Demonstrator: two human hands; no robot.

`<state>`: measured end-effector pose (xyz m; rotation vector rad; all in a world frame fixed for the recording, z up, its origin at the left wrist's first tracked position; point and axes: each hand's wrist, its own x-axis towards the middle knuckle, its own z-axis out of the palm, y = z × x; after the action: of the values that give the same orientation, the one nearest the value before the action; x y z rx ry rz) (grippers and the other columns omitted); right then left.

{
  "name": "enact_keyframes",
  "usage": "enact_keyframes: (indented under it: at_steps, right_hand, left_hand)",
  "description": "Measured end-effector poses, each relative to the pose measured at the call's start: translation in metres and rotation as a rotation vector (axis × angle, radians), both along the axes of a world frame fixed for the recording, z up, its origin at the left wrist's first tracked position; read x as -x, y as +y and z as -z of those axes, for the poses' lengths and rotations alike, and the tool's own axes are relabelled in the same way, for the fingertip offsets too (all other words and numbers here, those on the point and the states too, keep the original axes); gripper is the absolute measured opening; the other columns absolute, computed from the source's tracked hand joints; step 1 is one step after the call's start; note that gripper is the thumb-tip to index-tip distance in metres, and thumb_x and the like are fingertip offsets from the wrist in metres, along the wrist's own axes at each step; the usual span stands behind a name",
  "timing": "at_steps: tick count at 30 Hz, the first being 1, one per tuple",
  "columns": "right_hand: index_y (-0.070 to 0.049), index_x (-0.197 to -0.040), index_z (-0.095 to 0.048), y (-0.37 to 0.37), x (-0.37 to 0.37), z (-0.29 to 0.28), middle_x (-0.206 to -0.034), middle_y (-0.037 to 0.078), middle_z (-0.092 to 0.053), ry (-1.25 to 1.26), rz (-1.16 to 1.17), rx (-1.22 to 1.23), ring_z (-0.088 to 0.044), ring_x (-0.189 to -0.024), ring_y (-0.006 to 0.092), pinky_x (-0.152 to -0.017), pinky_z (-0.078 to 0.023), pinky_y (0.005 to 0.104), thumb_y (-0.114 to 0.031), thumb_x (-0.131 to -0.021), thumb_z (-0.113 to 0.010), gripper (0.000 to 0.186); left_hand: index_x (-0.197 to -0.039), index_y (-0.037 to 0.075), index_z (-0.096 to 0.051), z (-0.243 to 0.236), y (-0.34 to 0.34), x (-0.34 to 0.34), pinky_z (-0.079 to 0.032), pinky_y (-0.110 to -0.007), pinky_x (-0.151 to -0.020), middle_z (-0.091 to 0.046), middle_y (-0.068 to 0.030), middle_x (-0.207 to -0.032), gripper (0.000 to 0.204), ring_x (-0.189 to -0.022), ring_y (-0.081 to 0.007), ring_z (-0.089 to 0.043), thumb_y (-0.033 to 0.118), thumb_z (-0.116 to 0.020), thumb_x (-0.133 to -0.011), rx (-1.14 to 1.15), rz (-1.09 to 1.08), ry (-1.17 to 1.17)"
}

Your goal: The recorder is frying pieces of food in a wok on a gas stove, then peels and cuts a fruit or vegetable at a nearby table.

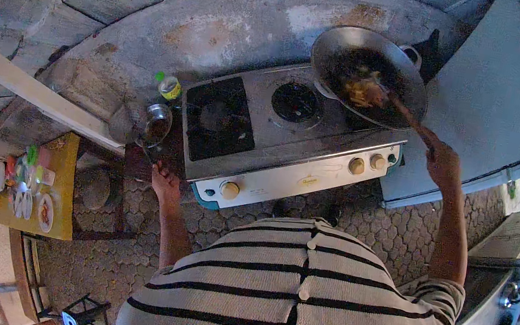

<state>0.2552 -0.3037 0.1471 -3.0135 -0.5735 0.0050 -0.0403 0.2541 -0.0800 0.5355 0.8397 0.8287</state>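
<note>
My right hand [442, 163] is closed around the wooden handle of a spatula [414, 119]. The spatula's far end reaches into a large metal wok [331, 44], among browned pieces of food [364, 92] lying in dark oil. The wok sits over the right end of a gas stove [290, 150], tilted in this view. At the stove's left, my left hand [164, 183] is closed at the thin handle of a round metal strainer or small pan [158, 118] with something brown in it. Its exact kind is hard to make out.
A bottle with a yellow label and green cap [168, 86] stands beside the stove's left burner. The middle burner [297, 103] is bare. A light blue-grey panel [491, 113] borders the stove on the right. A yellow table [62, 197] at left holds a plate of food [46, 212] and several containers.
</note>
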Motion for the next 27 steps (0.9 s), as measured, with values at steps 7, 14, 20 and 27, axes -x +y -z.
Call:
enact_keyframes:
  at_steps: [7,14,20,27]
  right_hand:
    - [-0.016,-0.127,-0.046,-0.055,0.029,-0.051,-0.114,0.011,-0.059,0.047,-0.179,-0.267,-0.057,-0.104,0.0230,-0.085,-0.044,0.0357,0.005,-0.078,-0.054,0.054]
    - [-0.016,-0.127,-0.047,-0.032,0.039,-0.042,-0.109,0.017,-0.060,0.075,-0.031,-0.117,-0.059,-0.100,0.0306,-0.083,-0.046,0.0386,0.002,-0.077,-0.056,0.055]
    - [-0.020,-0.123,-0.049,-0.034,0.037,-0.038,-0.108,0.015,-0.060,-0.093,0.152,0.064,-0.057,-0.095,0.0355,-0.079,-0.047,0.0445,-0.008,-0.079,-0.054,0.045]
    - [-0.020,-0.122,-0.052,0.008,0.045,-0.030,-0.108,0.016,-0.060,-0.048,0.032,-0.105,-0.057,-0.098,0.0358,-0.082,-0.046,0.0436,-0.001,-0.079,-0.054,0.047]
  left_hand:
    - [-0.093,0.017,-0.053,0.014,0.002,0.001,-0.023,-0.024,-0.036,-0.037,0.0068,-0.058,0.025,-0.044,-0.0086,-0.028,0.037,-0.039,-0.095,0.081,-0.050,0.075]
    - [-0.091,0.019,-0.054,0.048,0.022,-0.002,-0.022,-0.024,-0.035,-0.036,0.0071,-0.055,0.027,-0.043,-0.0088,-0.028,0.041,-0.038,-0.093,0.146,0.031,-0.004]
    - [-0.095,0.017,-0.054,0.045,0.020,-0.009,-0.021,-0.026,-0.038,-0.036,0.0061,-0.058,0.029,-0.045,-0.0086,-0.027,0.041,-0.038,-0.094,0.111,0.013,0.044]
    - [-0.100,0.014,-0.053,0.050,0.025,-0.008,-0.021,-0.027,-0.041,-0.036,0.0048,-0.059,0.030,-0.046,-0.0095,-0.026,0.039,-0.038,-0.094,0.100,0.017,0.104]
